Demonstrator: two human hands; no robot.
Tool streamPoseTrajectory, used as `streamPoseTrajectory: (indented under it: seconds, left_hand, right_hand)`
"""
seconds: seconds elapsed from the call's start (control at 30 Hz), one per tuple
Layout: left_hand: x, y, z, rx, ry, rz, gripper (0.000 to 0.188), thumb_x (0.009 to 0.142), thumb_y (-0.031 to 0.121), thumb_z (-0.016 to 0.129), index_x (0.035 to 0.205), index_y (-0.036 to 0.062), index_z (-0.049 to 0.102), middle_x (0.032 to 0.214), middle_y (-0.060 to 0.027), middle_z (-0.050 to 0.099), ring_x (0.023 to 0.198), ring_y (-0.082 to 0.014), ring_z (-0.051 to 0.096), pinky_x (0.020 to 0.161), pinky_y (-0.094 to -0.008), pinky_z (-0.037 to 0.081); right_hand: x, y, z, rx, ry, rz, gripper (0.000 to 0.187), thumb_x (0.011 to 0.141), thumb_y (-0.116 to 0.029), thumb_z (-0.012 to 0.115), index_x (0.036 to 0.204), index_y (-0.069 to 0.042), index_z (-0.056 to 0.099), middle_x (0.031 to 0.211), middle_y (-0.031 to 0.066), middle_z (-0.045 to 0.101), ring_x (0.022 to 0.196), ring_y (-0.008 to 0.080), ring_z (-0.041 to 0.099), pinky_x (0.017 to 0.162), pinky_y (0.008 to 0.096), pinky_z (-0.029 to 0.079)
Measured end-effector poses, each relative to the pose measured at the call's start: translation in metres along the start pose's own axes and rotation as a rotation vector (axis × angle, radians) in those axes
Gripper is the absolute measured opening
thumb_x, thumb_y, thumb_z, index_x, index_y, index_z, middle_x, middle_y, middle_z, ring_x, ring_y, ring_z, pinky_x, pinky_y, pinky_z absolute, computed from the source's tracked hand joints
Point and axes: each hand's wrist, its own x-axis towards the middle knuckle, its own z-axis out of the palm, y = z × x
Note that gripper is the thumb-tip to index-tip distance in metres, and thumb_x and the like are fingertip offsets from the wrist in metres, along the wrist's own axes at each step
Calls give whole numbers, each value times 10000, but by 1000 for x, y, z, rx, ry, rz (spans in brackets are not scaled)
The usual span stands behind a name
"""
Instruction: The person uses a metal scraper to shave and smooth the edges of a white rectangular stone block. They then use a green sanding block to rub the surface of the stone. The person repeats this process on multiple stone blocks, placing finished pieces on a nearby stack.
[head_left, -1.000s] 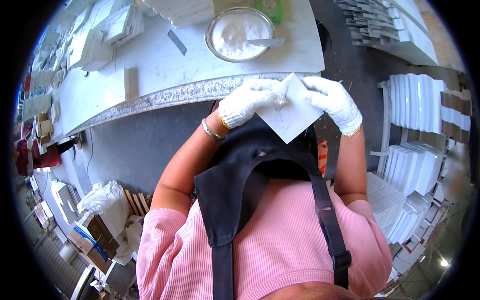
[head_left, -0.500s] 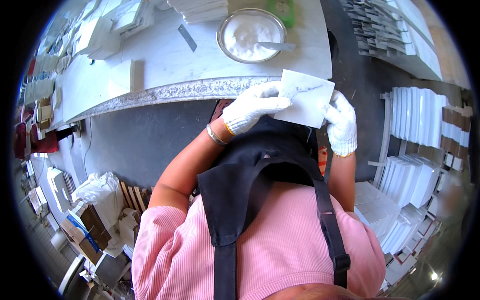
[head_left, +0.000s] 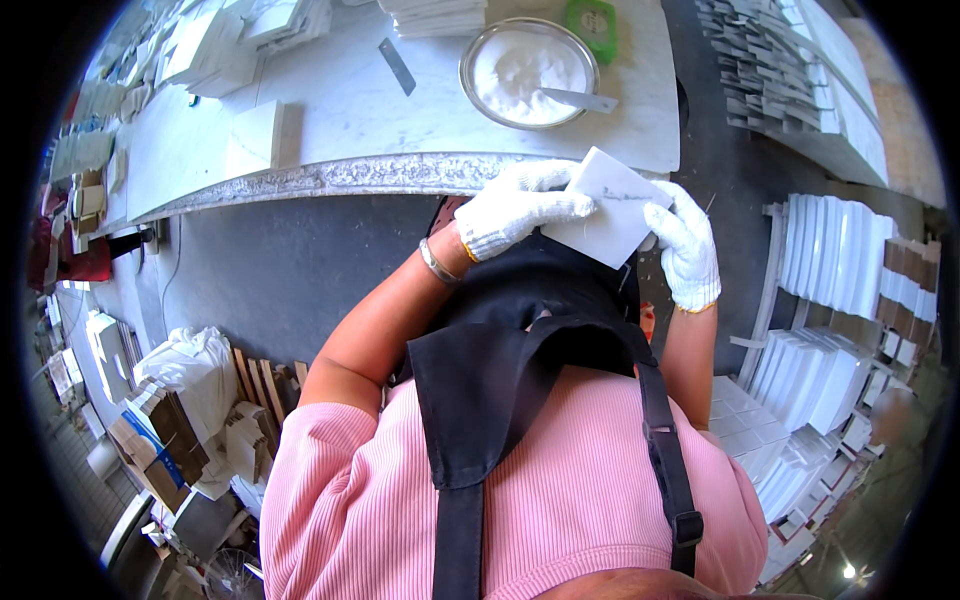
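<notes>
A square white marble tile [head_left: 612, 212] with faint grey veining is held between my two gloved hands, just off the table's front edge. My left hand [head_left: 520, 208], in a white knit glove, pinches its left side, thumb lying on the face. On the right edge, my right hand [head_left: 685, 240] grips it with fingers and thumb closed. Beyond the tile, a steel bowl [head_left: 468, 85] of white powder or paste [head_left: 520, 72] stands on the table. A flat metal scraper [head_left: 585, 100] rests in it, its end over the rim.
The marble-topped table [head_left: 340, 120] has a rough front edge. On it lie a metal strip [head_left: 397, 67], a green box [head_left: 594, 30], a lone white tile [head_left: 255, 137] and several tile stacks [head_left: 435, 15]. Racks of white slabs [head_left: 835, 250] stand at my right; cardboard boxes [head_left: 150, 455] sit behind left.
The tile has turned clockwise in my hands, and my right thumb now lies over its edge. The whole view has shifted slightly, so the table and bowl appear further right.
</notes>
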Motion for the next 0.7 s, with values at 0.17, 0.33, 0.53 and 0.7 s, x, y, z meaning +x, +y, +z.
streamPoseTrajectory:
  seconds: [0.17, 0.33, 0.53, 0.7]
  left_hand:
    - [-3, 10, -5, 87, 1, 45, 412, 912, 222, 729, 1264, 16, 675, 1097, -42, 696, 1009, -125, 618, 906, -292, 498]
    - [-7, 3, -15, -69, 39, 74, 526, 900, 285, 741, 1322, -3, 614, 1177, -63, 660, 1034, -137, 602, 903, -295, 495]
    - [-16, -24, -18, -405, 78, 109, 659, 887, 238, 763, 1427, -17, 485, 1232, -64, 637, 1082, -131, 590, 912, -287, 489]
    - [-9, -27, -31, -548, 192, 160, 620, 887, 159, 763, 1423, -1, 496, 1250, -61, 640, 1104, -134, 604, 941, -299, 496]
  right_hand:
    - [11, -6, 8, -22, -17, 0, 384, 909, -257, 709, 1185, 8, 670, 965, 62, 702, 815, 101, 615, 677, 238, 474]
    - [19, 0, 19, 23, 12, -97, 323, 926, -196, 716, 1173, 8, 673, 1004, 62, 703, 840, 98, 621, 680, 234, 491]
    - [32, -10, 50, 179, 37, -56, 331, 937, -183, 706, 1197, 17, 660, 1014, 49, 703, 841, 91, 640, 670, 228, 511]
    - [47, -35, 61, -263, 78, -194, 279, 975, -218, 664, 1168, -18, 690, 1008, 45, 712, 866, 84, 645, 725, 235, 515]
